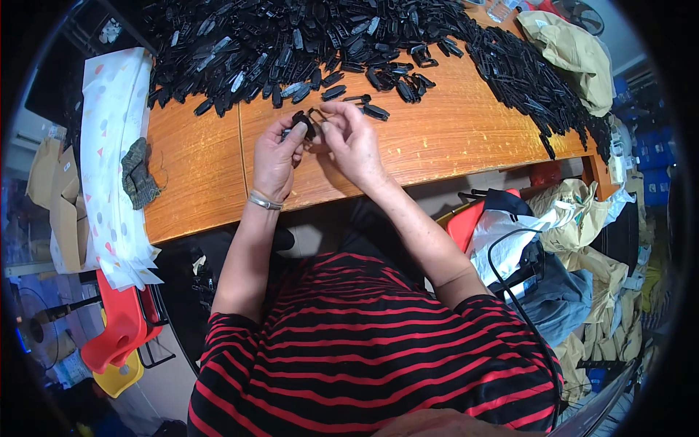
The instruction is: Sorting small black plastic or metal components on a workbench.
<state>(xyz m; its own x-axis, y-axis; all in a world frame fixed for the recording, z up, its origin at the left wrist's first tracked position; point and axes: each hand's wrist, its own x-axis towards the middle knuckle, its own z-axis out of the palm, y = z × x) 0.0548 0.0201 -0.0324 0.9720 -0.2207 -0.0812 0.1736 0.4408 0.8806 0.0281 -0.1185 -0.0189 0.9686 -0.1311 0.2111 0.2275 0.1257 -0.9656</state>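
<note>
Left hand [278, 156]: we see it pinching 1 dark plastic piece [304, 125] above the wooden table [196, 182].
Right hand [355, 146]: its fingertips grasp 1 thin black strip [317, 115], beside that piece.
Pinch: a slack hold could drop either; pressing too hard could bend the strip.
Black heap [291, 44]: we might lose a dropped part among look-alikes.
Tan bag [582, 69]: tiny print, unreadable to us.

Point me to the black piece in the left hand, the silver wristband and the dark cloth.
Black piece [306, 126], head view: on its dark body.
Silver wristband [265, 201], head view: middle of the band.
Dark cloth [137, 176], head view: middle of its fabric.
</note>
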